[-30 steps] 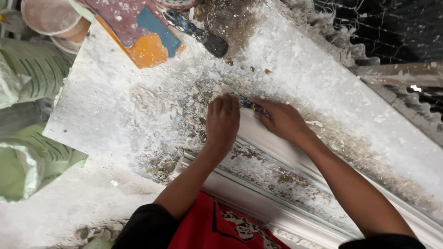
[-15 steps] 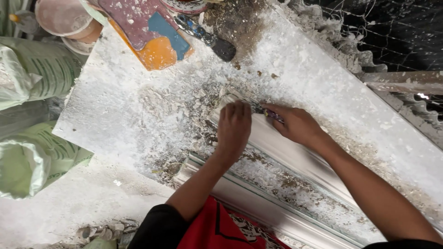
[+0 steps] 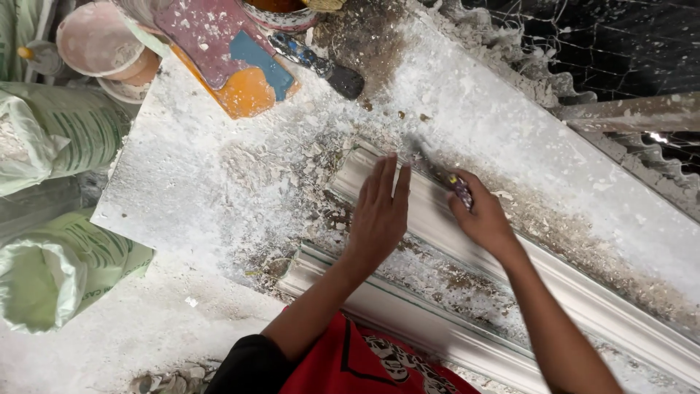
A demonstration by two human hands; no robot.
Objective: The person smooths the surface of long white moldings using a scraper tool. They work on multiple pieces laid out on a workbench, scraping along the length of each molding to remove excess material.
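Note:
A long white plaster moulding (image 3: 554, 281) lies diagonally across a dusty white work board (image 3: 189, 182). My left hand (image 3: 379, 211) rests flat on the moulding's upper end, fingers stretched out and together. My right hand (image 3: 481, 219) grips a small dark scraping tool (image 3: 441, 175) whose blade touches the moulding's far edge. A second white moulding (image 3: 408, 317) lies parallel, closer to me, with plaster crumbs between the two.
A paint-stained orange, blue and pink board (image 3: 226, 51) and a dark-handled brush (image 3: 317, 62) lie at the board's far end. Buckets (image 3: 98, 44) stand at top left. Pale green sacks (image 3: 58, 270) sit at left. Wire mesh (image 3: 583, 44) hangs at top right.
My left hand has gone from curled on the moulding to flat with fingers extended. The right hand with the tool has slid slightly down along the moulding's edge. The view has shifted.

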